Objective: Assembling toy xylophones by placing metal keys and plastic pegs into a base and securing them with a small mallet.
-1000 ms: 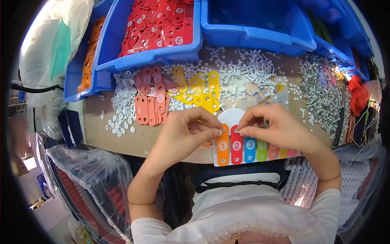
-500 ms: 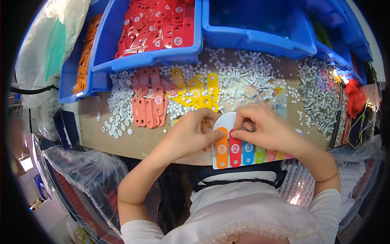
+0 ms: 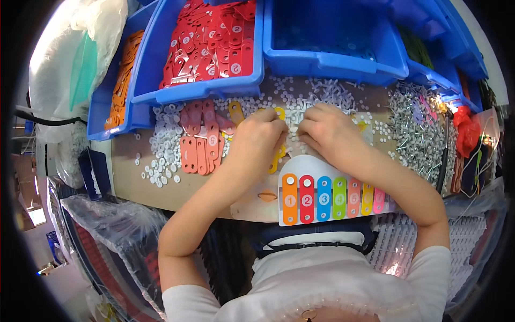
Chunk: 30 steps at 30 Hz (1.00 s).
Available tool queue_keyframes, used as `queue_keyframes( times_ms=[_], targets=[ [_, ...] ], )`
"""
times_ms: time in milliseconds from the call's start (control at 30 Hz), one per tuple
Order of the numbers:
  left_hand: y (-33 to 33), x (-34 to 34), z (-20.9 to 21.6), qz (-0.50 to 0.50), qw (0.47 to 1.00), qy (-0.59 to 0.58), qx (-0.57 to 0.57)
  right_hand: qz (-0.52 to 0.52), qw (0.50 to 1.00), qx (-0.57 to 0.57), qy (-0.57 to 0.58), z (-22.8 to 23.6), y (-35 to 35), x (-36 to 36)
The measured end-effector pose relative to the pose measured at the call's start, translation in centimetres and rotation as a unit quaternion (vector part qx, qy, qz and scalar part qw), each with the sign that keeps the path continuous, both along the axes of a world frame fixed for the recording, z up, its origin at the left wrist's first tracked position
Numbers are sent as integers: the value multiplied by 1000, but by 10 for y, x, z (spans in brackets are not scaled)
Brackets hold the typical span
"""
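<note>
A white board (image 3: 305, 165) with a rounded far end lies at the table's near edge. Coloured strips cross it side by side, among them an orange strip (image 3: 289, 199), a red strip (image 3: 307, 206) and a blue strip (image 3: 324, 199). Round white caps sit at the far ends of the orange and red strips. Beyond the board, both hands reach into loose white rivets and caps. My left hand (image 3: 259, 135), fingers curled, is over yellow strips (image 3: 280, 151). Bent fingers of my right hand (image 3: 328, 132) dip among the white rivets (image 3: 335, 94). Anything in the fingertips is hidden.
Blue bins line the back, one with red strips (image 3: 209, 45), another with orange strips (image 3: 124, 80). Salmon strips (image 3: 201, 153) and white washers (image 3: 163, 145) lie at the left. Metal screws (image 3: 413, 123) are heaped at the right, near a red plastic bag (image 3: 465, 129).
Both hands have left the board and moved forward to the white rivets and caps. The far ends of the orange and red strips, with white caps on them, are now uncovered.
</note>
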<state>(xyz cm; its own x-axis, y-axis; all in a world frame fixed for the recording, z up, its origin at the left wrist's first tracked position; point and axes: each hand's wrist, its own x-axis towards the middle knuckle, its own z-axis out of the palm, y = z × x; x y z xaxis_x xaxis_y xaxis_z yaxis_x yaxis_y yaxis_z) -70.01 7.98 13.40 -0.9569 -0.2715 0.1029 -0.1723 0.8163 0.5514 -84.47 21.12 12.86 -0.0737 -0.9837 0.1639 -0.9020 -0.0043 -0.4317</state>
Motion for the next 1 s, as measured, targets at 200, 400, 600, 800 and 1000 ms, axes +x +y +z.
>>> queue_keyframes(
  times_ms=[200, 400, 600, 800, 1000],
  targets=[
    [17, 44, 29, 48, 991, 126, 5, -101, 965, 56, -236, 52, 38, 8],
    [72, 103, 32, 18, 995, 89, -35, -117, 733, 337, -579, 72, 78, 37],
    [87, 119, 23, 3, 965, 101, -241, -109, 738, 358, -561, 64, 76, 47],
    [97, 127, 2, -19, 919, 143, -366, -137, 738, 381, -540, 62, 69, 53],
    [110, 128, -18, 55, 961, 147, -228, -109, 794, 389, -455, 61, 61, 60]
  ],
)
